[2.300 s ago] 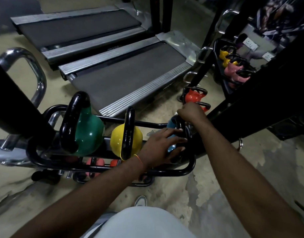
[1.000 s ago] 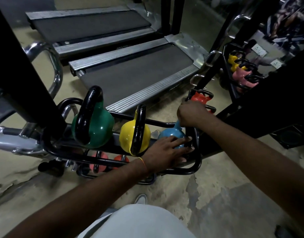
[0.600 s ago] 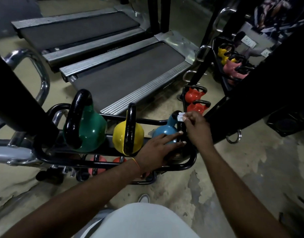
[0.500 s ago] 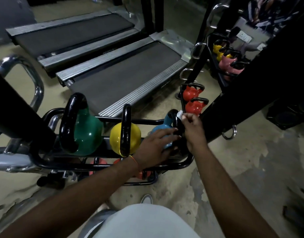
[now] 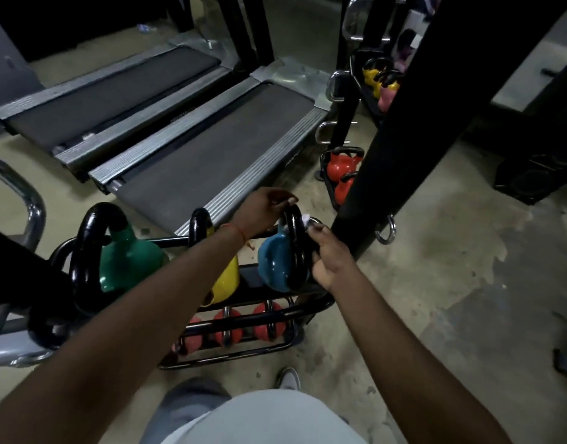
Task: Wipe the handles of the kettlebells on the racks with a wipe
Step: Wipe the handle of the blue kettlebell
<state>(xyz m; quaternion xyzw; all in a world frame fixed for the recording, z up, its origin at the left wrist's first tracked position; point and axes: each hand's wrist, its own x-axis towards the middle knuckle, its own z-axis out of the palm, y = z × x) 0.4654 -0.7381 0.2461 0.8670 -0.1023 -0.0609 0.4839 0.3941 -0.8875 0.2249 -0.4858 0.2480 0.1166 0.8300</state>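
L hand [image 5: 266, 209], arm stretched fwd, curls fingers over top of the black loop handle [image 5: 297, 251] of the round blue kettlebell [image 5: 274, 262], at right end of the black tubular rack [image 5: 311, 310]. R hand [image 5: 330, 256] pinches a small white wipe [image 5: 306, 218] against the handle's right side.

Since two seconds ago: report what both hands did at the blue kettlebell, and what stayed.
The left hand came off the body of the blue kettlebell, rose and now grips the top of its handle. The right hand, pinching the wipe, slid from the handle's top down its right side. The green kettlebell and yellow kettlebell stayed on the rack.
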